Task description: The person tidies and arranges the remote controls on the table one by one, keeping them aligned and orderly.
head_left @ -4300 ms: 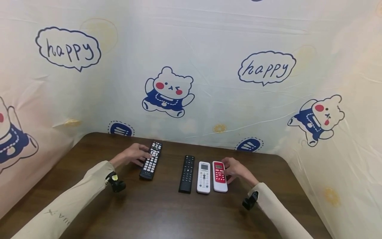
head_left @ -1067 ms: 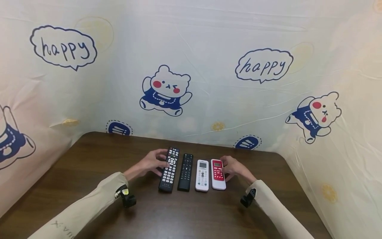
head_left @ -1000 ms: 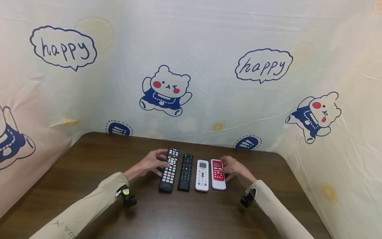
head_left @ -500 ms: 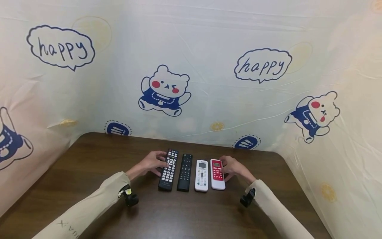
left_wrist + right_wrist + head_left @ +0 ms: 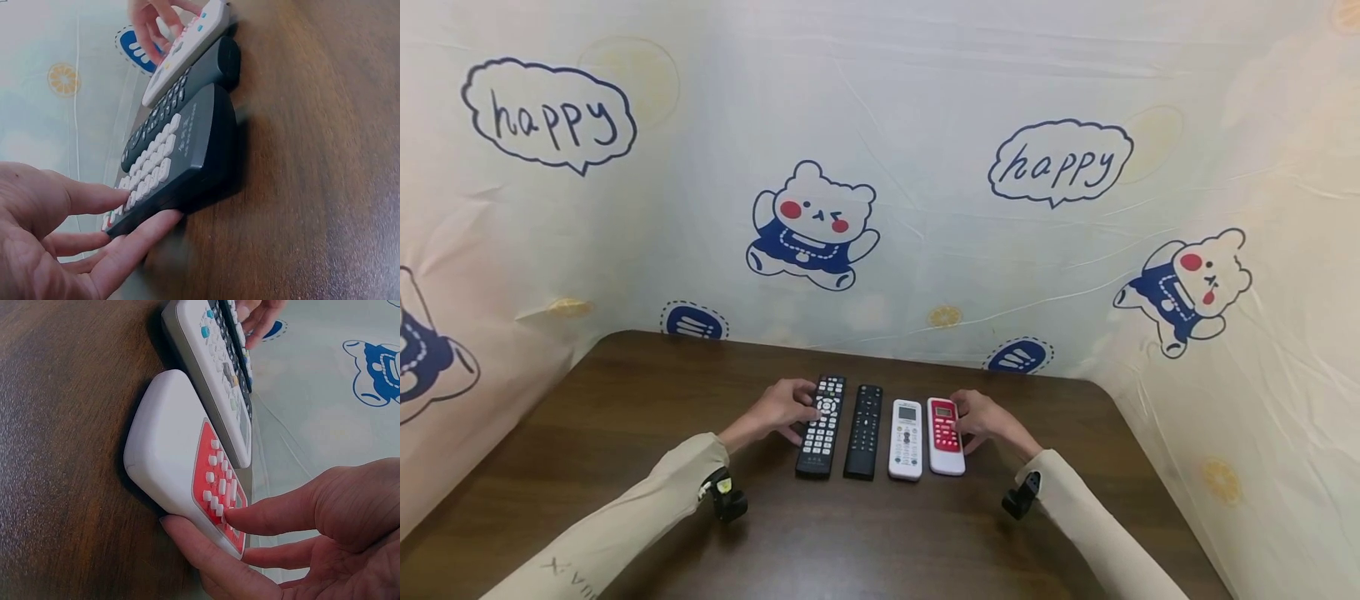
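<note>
Four remote controls lie side by side, keys up. My left hand (image 5: 780,410) holds the leftmost, a wide black remote with white buttons (image 5: 822,427), thumb on its keys and fingers along its left side. Beside it is a slimmer all-black remote (image 5: 864,432), then a white remote with a small screen (image 5: 906,442). At the right end, my right hand (image 5: 987,418) holds a white remote with a red face (image 5: 946,437). In the right wrist view the thumb (image 5: 275,509) presses on its buttons while a finger (image 5: 206,547) lies against its side edge.
The remotes rest on a dark brown wooden table (image 5: 880,542). A pale curtain (image 5: 940,150) printed with bears and speech bubbles surrounds its back and sides. Each wrist wears a black camera, such as the left camera (image 5: 728,502).
Over the earlier frames my left hand has brought the wide black remote rightward from the left, close to the slim one. In the last second it shifted only slightly. My right hand stays on the red-faced remote.
</note>
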{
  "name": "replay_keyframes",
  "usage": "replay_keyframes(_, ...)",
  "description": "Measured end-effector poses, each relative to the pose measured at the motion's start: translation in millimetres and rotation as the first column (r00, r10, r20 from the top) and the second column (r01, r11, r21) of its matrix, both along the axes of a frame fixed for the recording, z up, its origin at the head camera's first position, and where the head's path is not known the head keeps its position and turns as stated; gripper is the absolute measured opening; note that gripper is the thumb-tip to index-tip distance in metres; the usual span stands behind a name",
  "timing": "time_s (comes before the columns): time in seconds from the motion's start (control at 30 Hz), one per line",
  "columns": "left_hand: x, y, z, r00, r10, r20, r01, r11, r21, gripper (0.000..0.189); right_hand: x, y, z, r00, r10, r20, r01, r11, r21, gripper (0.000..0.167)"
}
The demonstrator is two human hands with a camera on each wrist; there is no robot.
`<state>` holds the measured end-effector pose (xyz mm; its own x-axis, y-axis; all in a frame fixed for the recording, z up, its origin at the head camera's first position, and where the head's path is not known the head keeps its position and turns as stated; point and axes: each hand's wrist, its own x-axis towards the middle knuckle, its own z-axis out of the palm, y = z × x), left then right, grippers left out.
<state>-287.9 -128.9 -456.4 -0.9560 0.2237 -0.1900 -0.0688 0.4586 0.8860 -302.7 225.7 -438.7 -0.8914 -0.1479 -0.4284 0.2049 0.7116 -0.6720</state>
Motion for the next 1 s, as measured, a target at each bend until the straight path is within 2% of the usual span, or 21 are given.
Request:
replay_keyframes(0.6,0.1,0.9,-2.6,1.000,-0.003,-0.022,0.003,1.000,-0.003,0.061,0.9,0.1,0.4,1.000,0.004,0.001,-0.004,1.000,0.002,0.057)
replay_keyframes(0.87,5.3,1.0,-7.5,1.000,-0.005,-0.028,0.005,1.000,0.009,0.060,2.4,-0.1,-2.3,1.000,0.000,0.014,0.000,1.000,0.004,0.060)
replay_keyframes(1.0,3.2,0.5,-4.3,0.999,0.001,-0.035,0.000,1.000,0.019,0.060,-0.3,-0.9,1.5,1.000,0.013,0.002,-0.013,1.000,0.011,0.061)
